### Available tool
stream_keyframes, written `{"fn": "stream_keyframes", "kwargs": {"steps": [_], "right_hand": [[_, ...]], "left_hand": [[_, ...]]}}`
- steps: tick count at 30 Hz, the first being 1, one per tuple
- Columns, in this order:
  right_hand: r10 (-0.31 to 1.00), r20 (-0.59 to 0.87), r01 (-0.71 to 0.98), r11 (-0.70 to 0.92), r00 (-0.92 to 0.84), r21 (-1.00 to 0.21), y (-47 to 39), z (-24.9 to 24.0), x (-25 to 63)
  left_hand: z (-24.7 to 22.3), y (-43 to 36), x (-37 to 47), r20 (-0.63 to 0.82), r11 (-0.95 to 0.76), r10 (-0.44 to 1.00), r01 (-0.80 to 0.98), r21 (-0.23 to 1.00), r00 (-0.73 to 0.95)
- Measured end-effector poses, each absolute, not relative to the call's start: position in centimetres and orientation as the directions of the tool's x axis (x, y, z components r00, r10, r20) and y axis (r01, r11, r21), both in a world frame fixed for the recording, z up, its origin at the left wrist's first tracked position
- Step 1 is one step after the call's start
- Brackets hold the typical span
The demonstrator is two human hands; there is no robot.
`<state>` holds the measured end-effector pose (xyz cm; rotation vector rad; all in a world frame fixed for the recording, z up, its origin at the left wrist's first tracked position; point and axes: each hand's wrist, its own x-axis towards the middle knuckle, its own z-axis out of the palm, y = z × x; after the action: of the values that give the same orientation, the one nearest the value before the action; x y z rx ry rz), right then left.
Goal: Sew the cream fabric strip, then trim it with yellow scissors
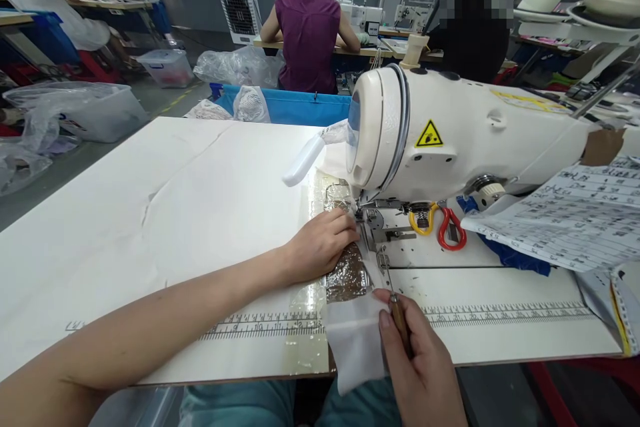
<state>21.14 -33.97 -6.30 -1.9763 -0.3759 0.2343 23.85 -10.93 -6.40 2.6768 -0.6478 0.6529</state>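
A white sewing machine (450, 127) stands over the table. My left hand (323, 243) lies beside its needle area with fingers bent together and pointing down; what is under the fingertips is hidden. My right hand (420, 353) holds a wooden-handled awl (399, 321), its metal tip pointing up toward the presser foot. Between its thumb and forefinger the same hand pinches a piece of white fabric (355, 340). This fabric hangs over the table's front edge, and a narrow strip of it runs up to the machine.
Yellow-handled scissors (423, 220) and red-handled scissors (451, 230) lie under the machine arm. Written paper sheets (565, 213) hang at the right. A printed ruler (505, 313) runs along the white table (200, 213). Beyond a blue cloth bin (300, 105), two people sit at other machines.
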Motion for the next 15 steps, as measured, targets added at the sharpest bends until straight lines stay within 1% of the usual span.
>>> {"fn": "stream_keyframes", "kwargs": {"steps": [5, 9, 11, 15], "right_hand": [[0.445, 0.033, 0.238, -0.413, 0.895, -0.879, -33.3, -6.5, 22.2], [0.444, 0.029, 0.251, -0.451, 0.896, -0.857, -32.7, -6.3, 23.0], [0.457, 0.029, 0.263, -0.458, 0.889, -0.849, -32.5, -6.2, 23.2], [0.48, 0.035, 0.283, -0.455, 0.876, -0.844, -32.3, -6.4, 23.6]], "left_hand": [[-6.6, -10.7, 24.0, 0.462, -0.894, -0.332, -0.431, 0.125, 0.822], [-6.3, -11.0, 23.7, 0.481, -0.91, -0.301, -0.398, 0.113, 0.823], [-6.1, -11.3, 23.4, 0.498, -0.899, -0.307, -0.419, 0.127, 0.811], [-6.2, -11.6, 23.2, 0.483, -0.858, -0.377, -0.495, 0.14, 0.79]]}}
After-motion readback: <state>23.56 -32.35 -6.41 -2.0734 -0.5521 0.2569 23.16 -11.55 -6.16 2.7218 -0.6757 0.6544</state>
